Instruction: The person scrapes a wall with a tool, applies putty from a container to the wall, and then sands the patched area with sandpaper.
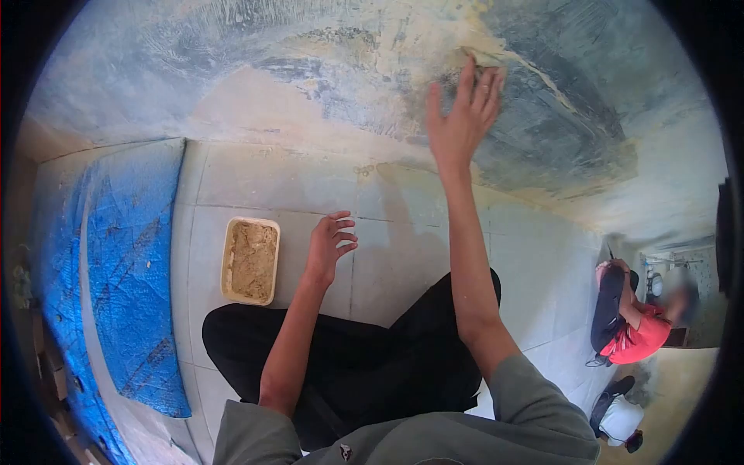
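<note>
Raised to the patchy grey and cream wall point(372, 70), my right hand point(466, 112) has its fingers closed on a thin, pale flat piece point(484, 59) pressed against the surface. My left hand point(333, 246) hangs over the tiled floor with its fingers apart and nothing in it. To the left of that hand, a cream rectangular tub point(225, 267) filled with tan paste point(253, 260) stands on the floor beside my knee.
Blue sheeting point(136, 271) lies along the left. At the far right sits a person in a red top point(639, 339), and below them another person in a white top point(621, 420). Tiled floor point(403, 271) stretches between my legs and the wall.
</note>
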